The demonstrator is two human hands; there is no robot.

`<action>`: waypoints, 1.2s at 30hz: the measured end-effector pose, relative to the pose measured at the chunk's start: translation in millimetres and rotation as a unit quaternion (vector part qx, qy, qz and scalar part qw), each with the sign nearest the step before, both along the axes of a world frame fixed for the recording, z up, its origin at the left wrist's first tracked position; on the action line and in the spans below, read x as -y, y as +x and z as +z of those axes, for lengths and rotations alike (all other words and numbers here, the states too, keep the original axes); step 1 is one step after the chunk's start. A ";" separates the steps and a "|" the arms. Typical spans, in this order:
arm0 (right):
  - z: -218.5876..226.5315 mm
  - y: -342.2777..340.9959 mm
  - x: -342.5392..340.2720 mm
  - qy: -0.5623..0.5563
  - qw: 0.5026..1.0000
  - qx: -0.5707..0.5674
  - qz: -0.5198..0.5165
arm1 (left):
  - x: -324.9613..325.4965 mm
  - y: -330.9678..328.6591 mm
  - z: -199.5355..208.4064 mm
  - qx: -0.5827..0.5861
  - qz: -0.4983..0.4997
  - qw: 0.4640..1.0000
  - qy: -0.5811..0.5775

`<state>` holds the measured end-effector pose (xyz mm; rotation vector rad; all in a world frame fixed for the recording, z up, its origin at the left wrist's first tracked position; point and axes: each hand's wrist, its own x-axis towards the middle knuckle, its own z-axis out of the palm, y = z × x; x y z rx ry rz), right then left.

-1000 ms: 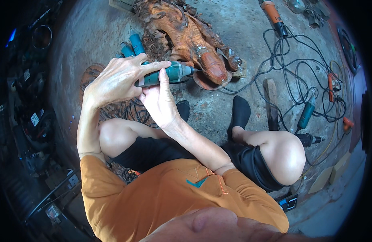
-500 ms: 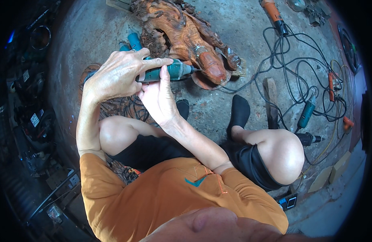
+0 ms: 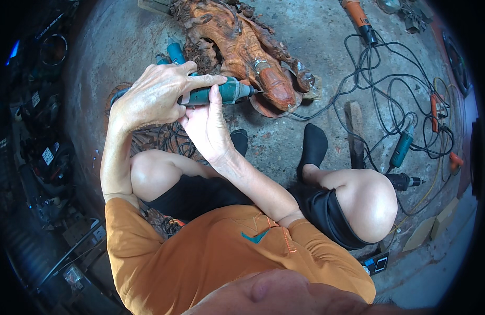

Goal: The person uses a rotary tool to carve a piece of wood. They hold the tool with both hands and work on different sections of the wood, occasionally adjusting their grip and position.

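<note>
A teal die grinder lies level across both my hands, its narrow tip pointing right. My left hand wraps over its body from above, with the index finger stretched along the casing. From below, my right hand supports it, the thumb pressed upright against its near side. The thin bit meets or almost meets the rounded reddish end of a carved wooden piece; I cannot tell whether they touch. This carving has a rough, dark, root-like edge and lies on the floor ahead of me.
Behind my left hand lies another teal tool. To the right are an orange power tool, tangled black cords, a teal grinder, an orange power strip and a wooden bar. My socked foot rests near the carving.
</note>
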<state>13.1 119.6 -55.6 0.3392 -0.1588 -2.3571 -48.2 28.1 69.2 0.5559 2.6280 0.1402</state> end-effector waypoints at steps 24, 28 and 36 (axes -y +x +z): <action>-13.6 -10.4 10.4 -0.020 1.000 0.006 -0.001 | -2.4 -6.7 -1.1 0.023 0.028 0.997 -0.062; -11.8 -12.3 9.2 -0.023 1.000 0.008 -0.004 | -1.6 -7.4 -2.4 0.009 0.021 0.998 -0.055; -13.2 -14.7 9.5 -0.035 0.999 0.003 0.004 | -7.5 -8.0 2.5 0.015 0.030 0.996 -0.082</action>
